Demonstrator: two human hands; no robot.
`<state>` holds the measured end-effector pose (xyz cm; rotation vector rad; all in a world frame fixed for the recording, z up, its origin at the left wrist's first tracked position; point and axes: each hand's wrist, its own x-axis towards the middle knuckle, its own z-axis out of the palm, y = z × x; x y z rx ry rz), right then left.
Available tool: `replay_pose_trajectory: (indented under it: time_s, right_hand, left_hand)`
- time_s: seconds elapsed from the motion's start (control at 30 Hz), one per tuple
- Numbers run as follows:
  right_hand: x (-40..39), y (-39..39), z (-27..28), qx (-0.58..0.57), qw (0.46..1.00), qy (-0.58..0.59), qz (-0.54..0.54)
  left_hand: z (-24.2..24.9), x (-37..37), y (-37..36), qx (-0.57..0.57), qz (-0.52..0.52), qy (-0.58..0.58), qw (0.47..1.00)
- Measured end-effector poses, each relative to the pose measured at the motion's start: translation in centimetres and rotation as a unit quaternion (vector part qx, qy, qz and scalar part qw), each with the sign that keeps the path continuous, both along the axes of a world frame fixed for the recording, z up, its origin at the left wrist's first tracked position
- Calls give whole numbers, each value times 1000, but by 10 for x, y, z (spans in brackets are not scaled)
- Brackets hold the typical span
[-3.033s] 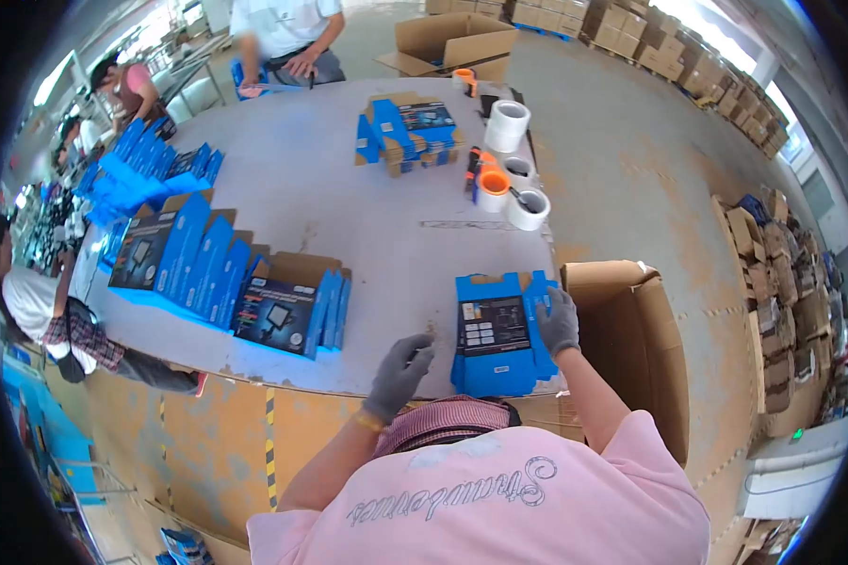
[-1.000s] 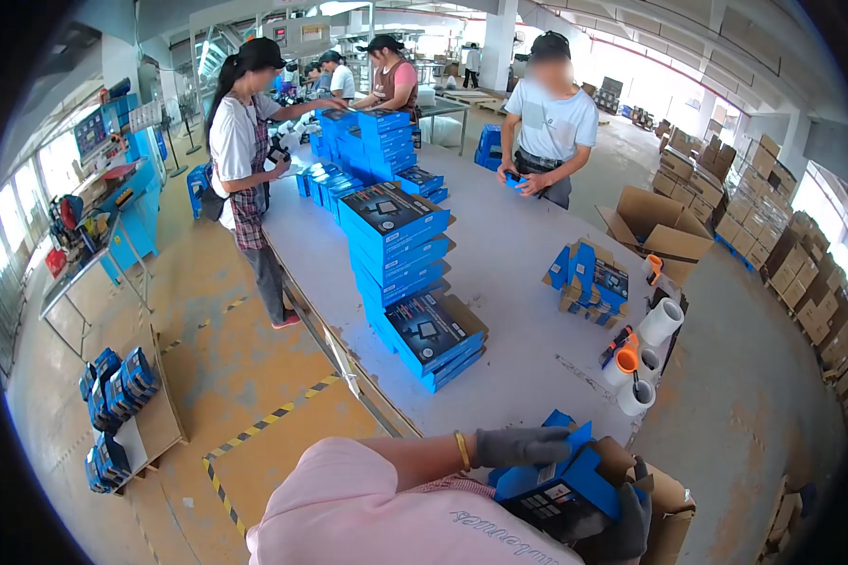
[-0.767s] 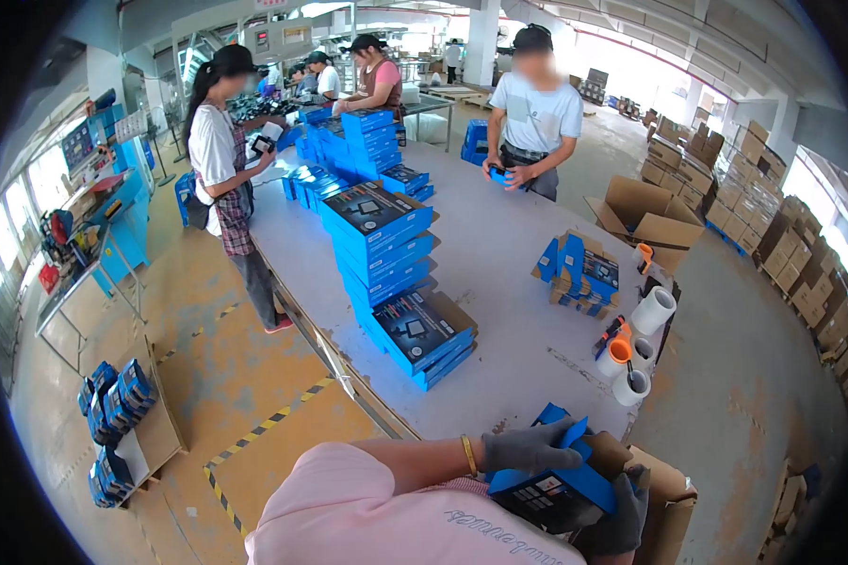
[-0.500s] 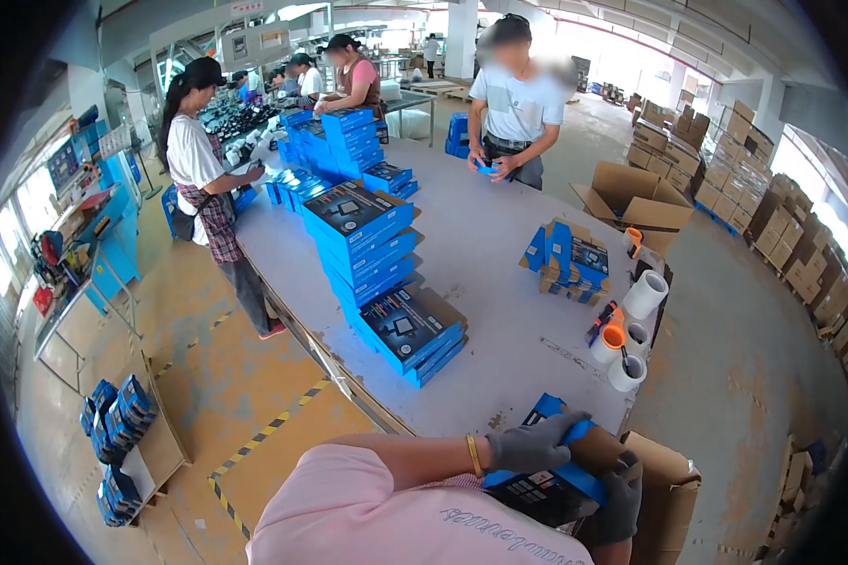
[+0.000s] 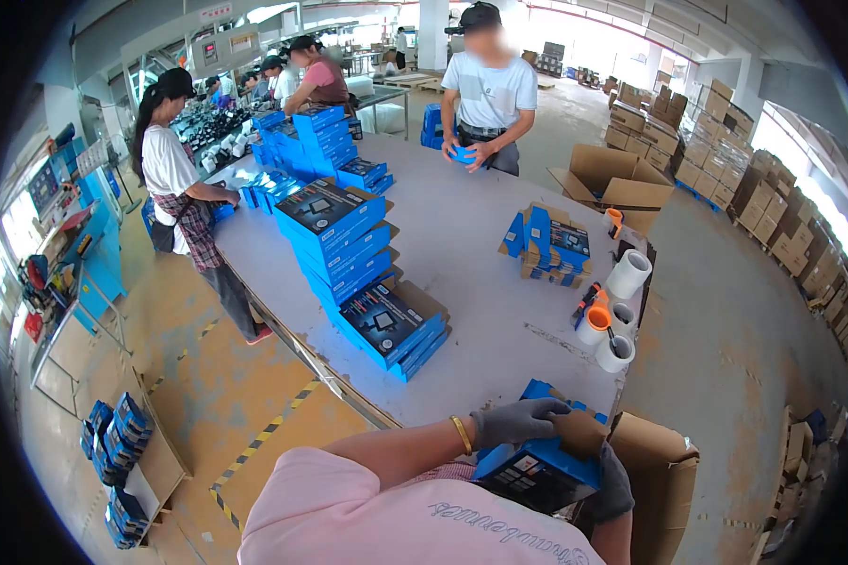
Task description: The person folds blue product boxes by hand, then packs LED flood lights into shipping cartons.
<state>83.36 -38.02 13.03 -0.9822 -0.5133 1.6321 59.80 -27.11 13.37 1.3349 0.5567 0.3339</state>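
Note:
My left hand (image 5: 520, 421), in a grey glove with fingertips bare or hidden by the cardboard, lies over the top of a blue box (image 5: 537, 471) at the table's near edge. On the box's right side is my right hand (image 5: 612, 485), also gloved, with its fingers bent against the brown flap (image 5: 581, 431). Both hands grip the box between them. Behind the box, more blue packaging (image 5: 535, 391) shows in part. An open carton (image 5: 658, 438) stands right of my right hand.
Tall stacks of blue boxes (image 5: 334, 226) rise on the white table (image 5: 462, 282). Blue packaging (image 5: 551, 243), tape rolls (image 5: 628, 274) and an orange-cored roll (image 5: 595, 322) lie at the right. A co-worker (image 5: 488, 94) stands across the table; another person (image 5: 174, 169) is at the left.
The view has shifted, so the table and stacks appear farther left. My left hand has moved slightly up and left across the box top. The person at the left has lowered a hand to the blue boxes.

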Motion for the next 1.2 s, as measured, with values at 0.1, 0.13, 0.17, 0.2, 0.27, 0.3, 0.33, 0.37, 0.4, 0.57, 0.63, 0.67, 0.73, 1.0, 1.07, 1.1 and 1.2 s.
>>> replay_pose_trajectory:
  time_s: [0.1, 0.13, 0.17, 0.2, 0.27, 0.3, 0.33, 0.37, 0.4, 0.57, 0.63, 0.67, 0.73, 1.0, 1.07, 1.1, 1.2]
  right_hand:
    - [6, -3, -4, 31, 999, -17, 20]
    - [5, -3, 0, 40, 999, -23, 23]
    - [5, -3, 1, 50, 998, -28, 27]
    - [6, -4, -3, 43, 998, -40, 15]
    - [10, -5, -14, 31, 997, -63, -8]
    - [9, -5, -13, 33, 997, -71, 5]
    - [6, -4, -9, 34, 996, -78, 17]
    - [2, -2, -6, 35, 995, -85, 28]
    - [-2, -1, 0, 27, 996, -86, 25]
    - [2, 0, -14, 88, 995, -42, 3]
    - [5, 0, -3, 62, 996, -48, 44]
    - [5, 1, 2, 50, 995, -51, 64]
    - [10, 5, 4, 42, 984, -152, 85]
    - [-6, 22, 56, 54, 832, -471, 288]
    - [-2, 29, 47, 62, 809, -498, 307]
    - [1, 31, 43, 66, 796, -512, 317]
    - [7, 31, 43, 23, 905, -343, 249]
  left_hand:
    - [1, 3, -6, 22, 34, -23, 999]
    - [0, 4, -6, 15, 33, -41, 999]
    - [-1, 4, -5, 7, 32, -59, 998]
    - [-1, 4, -5, 0, 31, -77, 997]
    - [-1, 5, -6, -37, 49, -77, 995]
    - [-1, 5, -7, -55, 57, -78, 994]
    - [1, 5, -8, -51, 66, -70, 994]
    - [5, 6, -10, -47, 74, -61, 994]
    - [7, 6, -12, -43, 82, -51, 994]
    - [-9, -2, -2, -39, 0, -112, 993]
    - [-17, -6, 11, -75, -58, -127, 987]
    - [-21, -7, 18, -105, -79, -121, 984]
    - [-4, -8, 25, -32, -124, -15, 992]
    - [32, 12, 30, 328, -221, 177, 901]
    - [35, 19, 30, 330, -244, 228, 883]
    - [37, 20, 29, 329, -254, 253, 873]
    - [26, 11, 40, 254, -222, 175, 925]
